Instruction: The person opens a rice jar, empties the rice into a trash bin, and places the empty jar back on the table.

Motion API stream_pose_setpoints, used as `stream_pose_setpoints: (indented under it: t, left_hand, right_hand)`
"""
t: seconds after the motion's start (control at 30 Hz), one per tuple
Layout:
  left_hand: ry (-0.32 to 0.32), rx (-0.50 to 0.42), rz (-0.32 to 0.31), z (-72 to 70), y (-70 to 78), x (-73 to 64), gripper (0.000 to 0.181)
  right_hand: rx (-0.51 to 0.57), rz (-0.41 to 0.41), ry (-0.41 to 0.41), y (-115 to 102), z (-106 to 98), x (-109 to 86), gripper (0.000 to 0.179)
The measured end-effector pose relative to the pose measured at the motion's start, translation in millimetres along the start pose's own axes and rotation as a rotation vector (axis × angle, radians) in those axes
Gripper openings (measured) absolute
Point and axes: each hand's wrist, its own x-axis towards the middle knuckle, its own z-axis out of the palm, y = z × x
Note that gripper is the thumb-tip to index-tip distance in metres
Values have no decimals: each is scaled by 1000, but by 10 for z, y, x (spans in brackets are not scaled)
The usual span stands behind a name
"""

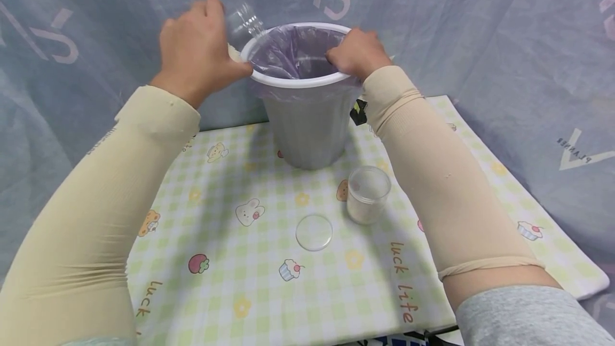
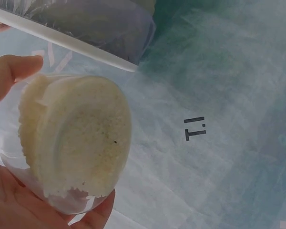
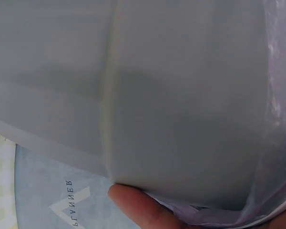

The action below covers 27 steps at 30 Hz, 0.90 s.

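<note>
My left hand (image 1: 197, 47) grips a clear jar (image 1: 242, 20), tipped on its side with its mouth toward the bin's left rim. In the left wrist view, a pale, crumbly mass (image 2: 86, 138) sits against the jar's base, with a few dark specks in it. Fingers and thumb curl around the jar wall. My right hand (image 1: 360, 53) holds the right rim of the grey bin (image 1: 307, 127), thumb inside and fingers outside. A thin purple bag (image 1: 274, 57) lines the bin and folds over its rim. The bin's bottom inside is hidden.
On the checked tablecloth (image 1: 216, 244), a second clear jar (image 1: 369, 194) with pale contents stands right of the bin's base. A clear round lid (image 1: 314, 232) lies flat nearby. Behind the bin hangs a blue-grey cloth (image 1: 120, 25). A small black object (image 1: 358, 112) shows beside the bin.
</note>
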Motion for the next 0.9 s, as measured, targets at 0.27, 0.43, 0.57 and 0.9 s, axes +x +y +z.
stream_pose_setpoints:
  t: [0.27, 0.43, 0.57, 0.9]
  left_hand:
    - [7, 8, 30, 11, 57, 59, 76]
    - [-8, 31, 43, 16, 110, 100, 87]
    - [-42, 34, 49, 21, 157, 116, 89]
    - [-15, 84, 98, 65, 192, 121, 84]
  right_hand:
    - [6, -2, 4, -2, 9, 3, 77]
    - [11, 1, 6, -7, 17, -4, 75]
    - [10, 4, 2, -13, 17, -2, 76]
    - [14, 2, -4, -27, 7, 1, 77]
